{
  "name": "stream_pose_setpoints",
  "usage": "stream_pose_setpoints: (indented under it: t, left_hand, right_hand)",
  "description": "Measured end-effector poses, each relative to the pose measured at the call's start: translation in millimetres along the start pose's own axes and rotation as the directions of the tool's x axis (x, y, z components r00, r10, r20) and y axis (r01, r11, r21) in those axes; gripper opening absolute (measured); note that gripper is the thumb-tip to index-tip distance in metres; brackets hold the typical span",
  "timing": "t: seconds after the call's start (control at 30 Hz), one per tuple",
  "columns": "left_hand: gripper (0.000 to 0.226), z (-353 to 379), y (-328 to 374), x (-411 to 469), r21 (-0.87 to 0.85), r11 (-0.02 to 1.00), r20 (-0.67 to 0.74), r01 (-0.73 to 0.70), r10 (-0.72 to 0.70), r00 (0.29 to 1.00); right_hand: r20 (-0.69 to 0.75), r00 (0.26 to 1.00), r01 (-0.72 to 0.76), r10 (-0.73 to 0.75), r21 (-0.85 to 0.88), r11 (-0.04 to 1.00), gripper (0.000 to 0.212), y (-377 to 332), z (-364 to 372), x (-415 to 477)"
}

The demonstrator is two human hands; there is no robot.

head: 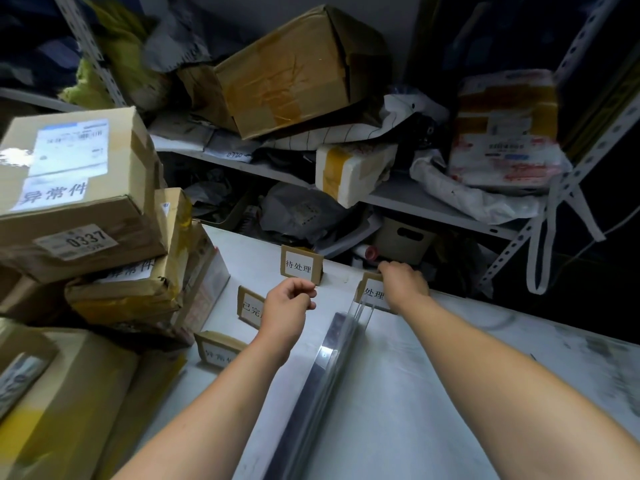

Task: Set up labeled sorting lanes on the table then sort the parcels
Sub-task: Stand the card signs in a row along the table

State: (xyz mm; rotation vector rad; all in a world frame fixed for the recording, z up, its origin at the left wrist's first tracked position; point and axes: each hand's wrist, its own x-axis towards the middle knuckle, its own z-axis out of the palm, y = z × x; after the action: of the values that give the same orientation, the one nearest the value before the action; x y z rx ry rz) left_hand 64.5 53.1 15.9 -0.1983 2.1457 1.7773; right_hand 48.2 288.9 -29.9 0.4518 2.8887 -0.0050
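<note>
White table (pixel 398 375) below a metal shelf (pixel 433 206) crammed with taped boxes and mailer bags, stacked cartons (pixel 76 216) at left. Four label cards (pixel 250 308) standing near the far edge, beside a clear divider (pixel 332 358). Right hand (pixel 403 284) gripping the rightmost card (pixel 372 293), fingers curled over its top; left hand (pixel 287 306) just below the far card (pixel 300 265), fingers curled, holding nothing

Parcel depot: shelved parcels (pixel 298 71), labels (pixel 299 266).

White table (pixel 415 375), label cards (pixel 300 265), parcels (pixel 131 292), divider (pixel 332 358)
</note>
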Motion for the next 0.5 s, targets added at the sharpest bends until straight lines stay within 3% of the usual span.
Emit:
stream_pose_setpoints:
  t: [0.23, 0.4, 0.5]
  left_hand:
    - [0.029, -8, 4, -14, -0.022, 1.0, -0.003, 0.006, -0.006, 1.0]
    - [0.03, -38, -2, -21, -0.025, 1.0, -0.023, 0.008, -0.009, 1.0]
    - [0.031, -66, -7, -13, -0.037, 0.999, -0.09, 0.004, -0.008, 0.996]
  right_hand:
    - [-0.104, 0.994, 0.054, -0.044, 0.091, 0.994, 0.045, -26, -34, -13]
    - [-0.174, 0.971, 0.205, -0.163, 0.265, 0.942, 0.03, -106, -51, -30]
    - [-0.122, 0.961, 0.274, -0.249, 0.27, 0.923, 0.033, -157, -45, -35]
